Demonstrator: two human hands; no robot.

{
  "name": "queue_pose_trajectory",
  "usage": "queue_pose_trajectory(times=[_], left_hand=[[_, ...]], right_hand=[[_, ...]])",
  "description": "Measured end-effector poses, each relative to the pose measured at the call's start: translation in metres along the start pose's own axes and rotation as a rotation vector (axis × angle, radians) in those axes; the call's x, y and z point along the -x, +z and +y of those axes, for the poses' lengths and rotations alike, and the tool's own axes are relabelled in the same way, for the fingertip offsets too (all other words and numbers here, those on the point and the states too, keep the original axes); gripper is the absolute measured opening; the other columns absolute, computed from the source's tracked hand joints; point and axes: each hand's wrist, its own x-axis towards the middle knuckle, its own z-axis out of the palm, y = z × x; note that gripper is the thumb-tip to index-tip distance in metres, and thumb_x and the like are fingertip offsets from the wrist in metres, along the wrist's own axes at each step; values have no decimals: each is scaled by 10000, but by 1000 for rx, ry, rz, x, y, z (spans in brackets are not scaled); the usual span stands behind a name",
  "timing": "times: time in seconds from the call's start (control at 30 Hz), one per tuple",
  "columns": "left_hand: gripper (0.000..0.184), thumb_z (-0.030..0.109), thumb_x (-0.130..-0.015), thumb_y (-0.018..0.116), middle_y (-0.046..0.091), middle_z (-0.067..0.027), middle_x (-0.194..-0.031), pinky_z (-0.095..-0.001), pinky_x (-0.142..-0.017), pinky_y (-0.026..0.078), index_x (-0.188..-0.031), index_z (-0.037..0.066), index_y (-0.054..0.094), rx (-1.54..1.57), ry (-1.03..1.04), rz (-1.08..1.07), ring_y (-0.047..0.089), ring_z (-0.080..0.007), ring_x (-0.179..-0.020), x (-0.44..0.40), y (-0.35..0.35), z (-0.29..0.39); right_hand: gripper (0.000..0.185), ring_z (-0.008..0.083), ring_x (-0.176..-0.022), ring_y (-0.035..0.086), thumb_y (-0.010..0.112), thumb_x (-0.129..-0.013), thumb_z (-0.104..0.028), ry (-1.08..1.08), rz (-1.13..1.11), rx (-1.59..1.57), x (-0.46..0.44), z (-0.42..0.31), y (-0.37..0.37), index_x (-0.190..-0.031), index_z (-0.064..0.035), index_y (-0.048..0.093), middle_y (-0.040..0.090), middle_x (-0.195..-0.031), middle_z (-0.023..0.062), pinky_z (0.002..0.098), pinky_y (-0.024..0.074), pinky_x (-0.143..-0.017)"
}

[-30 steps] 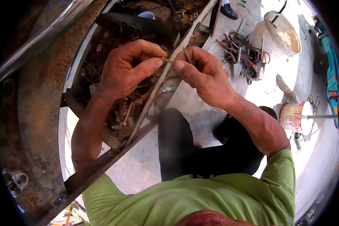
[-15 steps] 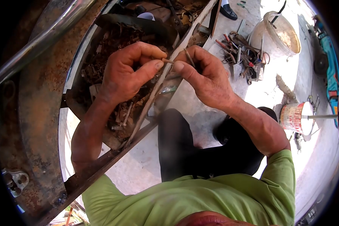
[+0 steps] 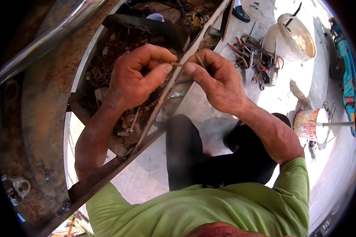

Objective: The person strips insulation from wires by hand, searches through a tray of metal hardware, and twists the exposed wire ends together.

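Observation:
A small thin rusty rod (image 3: 177,64) spans the gap between my two hands. My left hand (image 3: 136,77) pinches one end between thumb and forefinger, over a tray (image 3: 83,114) of rusty scrap pieces (image 3: 118,43). On the other end are the thumb and fingers of my right hand (image 3: 215,77), just beyond the tray's wooden edge (image 3: 156,108). A second thin piece (image 3: 199,60) sticks up from between the fingers of my right hand. Whether the two pieces join is hidden by the fingers.
Pliers and other hand tools (image 3: 251,55) lie on the floor near a whitish bucket (image 3: 271,37). A smaller paint-stained bucket (image 3: 305,124) stands at the right. A metal tube (image 3: 43,43) crosses the upper left. Someone's dark shoe (image 3: 240,14) shows at the top.
Both hands keep their pinch on the small rod. The thin piece in my right hand has changed its tilt slightly, and the view has shifted a little.

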Motion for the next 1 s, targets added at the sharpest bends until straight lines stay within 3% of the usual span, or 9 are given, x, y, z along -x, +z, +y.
queue_pose_trajectory(times=[0.3, 0.5, 0.7, 0.8, 0.9, 1.0], left_hand=[[194, 8, -884, 686, 674, 9, -742, -231, -634, 491, -1076, 39, 685, -51, 50, 4, 604, -35, -692, 1, -1, 1], [218, 41, -897, 690, 686, -5, -734, -239, -629, 500, -1115, 34, 692, -34, 64, 2, 618, -43, -686, -1, -1, 0], [197, 58, -908, 696, 693, -15, -735, -233, -618, 494, -1103, 28, 701, -28, 37, 1, 619, -46, -683, -1, 3, -4], [198, 61, -958, 648, 694, -17, -892, -220, -663, 479, -1149, 24, 682, -100, 15, -81, 583, -38, -751, 0, -2, -5], [147, 77, -925, 689, 707, -35, -777, -222, -605, 485, -1058, 14, 702, -30, 23, -12, 621, -46, -700, -1, 3, 1], [138, 97, -936, 688, 706, -38, -792, -226, -599, 483, -1040, 8, 702, -17, -10, -24, 615, -45, -706, -2, 2, 1]], right_hand=[[248, 35, -698, 422, 612, -1025, -270, 104, -69, -29, -3, 0, -5, -983, -25, 621, 504, -766, -69, 207, 362, -623], [244, 38, -723, 427, 639, -1011, -261, 3, -14, -67, -2, 3, -1, -984, -19, 618, 513, -788, -56, 218, 371, -642], [236, 41, -749, 458, 643, -1007, -241, 69, -27, -107, -2, 0, 0, -1016, -6, 627, 557, -831, -39, 215, 392, -672], [221, 41, -747, 474, 648, -1003, -224, 64, 5, -60, -4, 6, 2, -1003, -3, 636, 571, -824, -38, 215, 401, -673], [183, 46, -714, 465, 662, -990, -188, 10, 11, -23, -2, 2, 0, -976, -7, 644, 546, -785, -44, 223, 397, -643], [144, 51, -684, 452, 675, -976, -152, -29, 39, 104, 1, -6, 0, -960, -11, 650, 516, -753, -45, 231, 389, -614]])
